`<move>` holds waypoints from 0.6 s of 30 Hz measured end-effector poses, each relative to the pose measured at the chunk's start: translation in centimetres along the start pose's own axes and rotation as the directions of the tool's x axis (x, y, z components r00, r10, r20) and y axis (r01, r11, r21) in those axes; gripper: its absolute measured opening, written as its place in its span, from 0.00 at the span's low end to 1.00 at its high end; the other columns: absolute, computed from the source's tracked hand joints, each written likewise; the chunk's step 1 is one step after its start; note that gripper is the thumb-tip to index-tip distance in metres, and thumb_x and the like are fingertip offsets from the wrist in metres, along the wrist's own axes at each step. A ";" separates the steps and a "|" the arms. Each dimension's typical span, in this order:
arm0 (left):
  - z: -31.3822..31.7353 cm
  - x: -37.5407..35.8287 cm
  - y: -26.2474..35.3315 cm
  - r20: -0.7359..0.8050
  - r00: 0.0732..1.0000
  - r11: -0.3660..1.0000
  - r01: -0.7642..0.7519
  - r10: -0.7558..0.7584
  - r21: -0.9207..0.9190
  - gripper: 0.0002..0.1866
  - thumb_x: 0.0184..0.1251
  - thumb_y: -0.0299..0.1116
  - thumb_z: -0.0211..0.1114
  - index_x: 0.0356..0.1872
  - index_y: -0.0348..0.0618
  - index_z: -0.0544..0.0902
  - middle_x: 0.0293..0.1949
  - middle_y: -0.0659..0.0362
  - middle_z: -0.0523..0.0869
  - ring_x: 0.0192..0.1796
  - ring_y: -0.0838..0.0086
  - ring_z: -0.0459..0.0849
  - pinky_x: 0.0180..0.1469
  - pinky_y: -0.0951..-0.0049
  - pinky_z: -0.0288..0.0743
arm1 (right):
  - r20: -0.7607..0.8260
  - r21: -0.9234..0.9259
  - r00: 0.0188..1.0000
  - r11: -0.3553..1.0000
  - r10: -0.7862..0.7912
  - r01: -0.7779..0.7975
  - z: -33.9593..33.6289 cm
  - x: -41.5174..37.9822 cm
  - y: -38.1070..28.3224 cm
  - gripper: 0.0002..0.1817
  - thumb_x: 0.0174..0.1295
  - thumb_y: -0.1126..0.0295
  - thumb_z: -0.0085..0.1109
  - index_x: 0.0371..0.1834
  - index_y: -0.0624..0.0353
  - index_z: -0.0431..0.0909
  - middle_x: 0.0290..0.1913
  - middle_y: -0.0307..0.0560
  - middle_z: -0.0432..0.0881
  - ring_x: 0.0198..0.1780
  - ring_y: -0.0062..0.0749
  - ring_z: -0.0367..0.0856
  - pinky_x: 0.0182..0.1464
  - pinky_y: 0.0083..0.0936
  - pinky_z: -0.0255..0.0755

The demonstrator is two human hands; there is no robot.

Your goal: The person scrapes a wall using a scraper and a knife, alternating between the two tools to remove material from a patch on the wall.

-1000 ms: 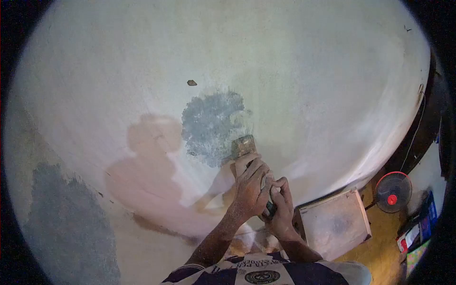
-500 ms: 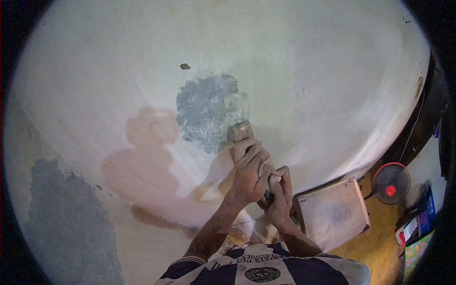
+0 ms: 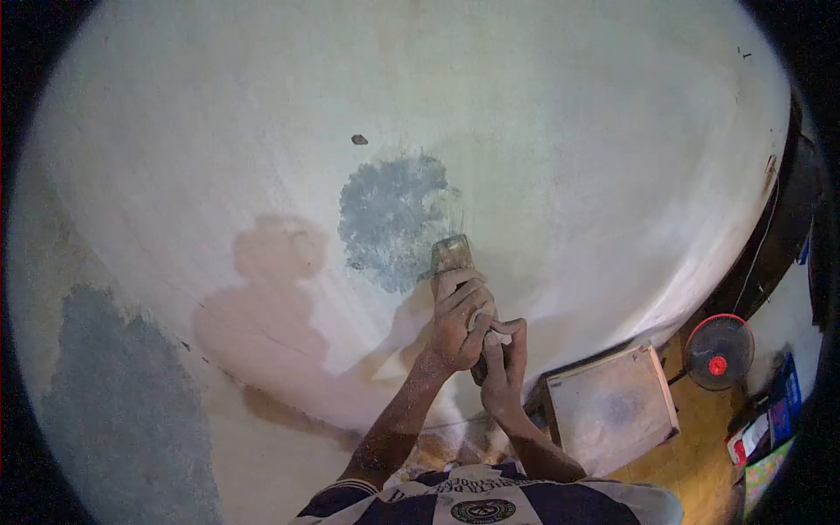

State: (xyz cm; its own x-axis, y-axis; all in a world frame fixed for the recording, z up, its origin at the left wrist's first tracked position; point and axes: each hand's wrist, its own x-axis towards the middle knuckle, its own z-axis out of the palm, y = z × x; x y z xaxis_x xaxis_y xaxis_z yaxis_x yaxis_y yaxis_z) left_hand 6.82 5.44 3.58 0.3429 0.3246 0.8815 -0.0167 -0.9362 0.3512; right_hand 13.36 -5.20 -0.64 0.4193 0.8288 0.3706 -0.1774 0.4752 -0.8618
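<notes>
Wall layout, head view

Scraper point(image 3: 451, 255) rests against the wall point(image 3: 560, 149) at the lower right edge of the bare patch point(image 3: 392, 219); wooden box point(image 3: 610, 408) stands on the floor right of the hands, fan point(image 3: 718, 351) further right.

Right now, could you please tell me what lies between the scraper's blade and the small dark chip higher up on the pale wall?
In the head view, the grey scraped patch lies between the scraper's blade and the small dark chip; above the patch the pale wall is bare.

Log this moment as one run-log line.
left hand: gripping scraper | right hand: on scraper handle | blade: against wall, at right edge of grey patch
</notes>
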 end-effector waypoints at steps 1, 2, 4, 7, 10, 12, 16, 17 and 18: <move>0.2 0.4 0.1 -0.019 0.999 0.999 0.033 -0.033 -0.008 0.11 0.69 0.33 0.55 0.28 0.39 0.77 0.32 0.52 0.79 0.48 0.53 0.76 0.54 0.56 0.67 | -0.001 -0.013 1.000 1.000 -0.012 0.012 0.2 0.4 -0.6 0.06 0.78 0.66 0.43 0.51 0.52 0.61 0.20 0.30 0.66 0.17 0.09 0.57 0.18 0.14 0.51; 0.4 0.3 0.3 -0.038 0.996 0.997 0.078 -0.079 -0.020 0.13 0.72 0.35 0.54 0.27 0.40 0.77 0.30 0.53 0.79 0.45 0.54 0.77 0.53 0.57 0.68 | -0.004 -0.030 1.000 0.999 -0.012 0.012 0.3 0.8 -1.4 0.06 0.79 0.65 0.42 0.51 0.52 0.61 0.20 0.30 0.66 0.17 0.09 0.57 0.18 0.14 0.51; 0.0 0.5 1.3 0.006 0.992 0.991 0.124 -0.123 -0.049 0.14 0.72 0.35 0.53 0.26 0.39 0.76 0.29 0.52 0.78 0.43 0.54 0.76 0.52 0.58 0.69 | 0.004 -0.013 1.000 1.000 0.011 -0.011 0.3 0.4 -2.4 0.06 0.79 0.66 0.42 0.51 0.54 0.61 0.22 0.31 0.66 0.20 0.10 0.58 0.20 0.14 0.52; -0.2 0.2 0.8 -0.016 1.000 0.999 0.026 -0.026 -0.018 0.16 0.73 0.36 0.52 0.25 0.39 0.75 0.27 0.52 0.77 0.39 0.56 0.75 0.49 0.60 0.70 | 0.022 0.019 0.998 0.998 0.052 -0.053 0.5 -0.3 -2.3 0.07 0.78 0.67 0.43 0.50 0.57 0.61 0.26 0.35 0.68 0.25 0.11 0.61 0.24 0.15 0.56; -1.0 2.4 0.9 -0.005 1.000 1.000 -0.009 0.009 0.003 0.17 0.74 0.36 0.51 0.25 0.38 0.74 0.26 0.52 0.76 0.35 0.58 0.75 0.47 0.62 0.70 | 0.039 0.019 0.998 0.999 0.041 -0.042 0.7 1.4 -2.3 0.06 0.79 0.67 0.41 0.51 0.57 0.61 0.26 0.34 0.68 0.25 0.12 0.61 0.24 0.15 0.56; -1.1 1.6 0.8 0.100 0.972 0.967 0.224 -0.213 -0.123 0.11 0.69 0.33 0.54 0.32 0.35 0.77 0.36 0.47 0.78 0.47 0.51 0.72 0.53 0.54 0.65 | 0.031 -0.014 0.999 1.000 0.014 -0.013 1.0 1.1 -2.9 0.05 0.79 0.67 0.40 0.51 0.53 0.61 0.22 0.31 0.65 0.19 0.11 0.58 0.20 0.14 0.52; -0.7 0.7 1.1 0.044 0.976 0.966 0.218 -0.214 -0.138 0.11 0.69 0.34 0.56 0.32 0.35 0.78 0.35 0.46 0.77 0.47 0.51 0.72 0.53 0.54 0.66 | 0.060 0.017 0.994 0.996 0.089 -0.091 0.5 0.1 -3.1 0.06 0.79 0.67 0.41 0.52 0.55 0.61 0.24 0.32 0.67 0.21 0.10 0.59 0.21 0.14 0.53; -1.1 1.9 1.7 0.059 0.971 0.964 0.237 -0.231 -0.121 0.11 0.68 0.34 0.56 0.32 0.35 0.78 0.36 0.45 0.77 0.47 0.51 0.72 0.54 0.55 0.66 | 0.043 0.031 0.996 0.996 0.079 -0.081 0.8 0.4 -3.7 0.06 0.79 0.66 0.41 0.52 0.55 0.61 0.23 0.31 0.67 0.20 0.10 0.58 0.20 0.14 0.53; -1.3 2.0 2.2 0.073 0.963 0.958 0.266 -0.260 -0.103 0.11 0.68 0.33 0.56 0.31 0.34 0.78 0.36 0.45 0.77 0.47 0.52 0.72 0.54 0.55 0.66 | 0.027 0.042 0.996 0.996 0.081 -0.082 1.4 0.7 -4.6 0.06 0.79 0.66 0.41 0.52 0.55 0.61 0.22 0.31 0.67 0.19 0.10 0.58 0.19 0.14 0.52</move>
State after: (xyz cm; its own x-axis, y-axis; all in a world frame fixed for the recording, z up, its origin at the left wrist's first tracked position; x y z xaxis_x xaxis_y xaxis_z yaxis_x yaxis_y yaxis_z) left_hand 6.29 4.23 6.52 0.4032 0.5459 0.7345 -0.0211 -0.7968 0.6038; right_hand 13.24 -6.36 4.06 0.3791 0.8723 0.3089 -0.2487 0.4176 -0.8740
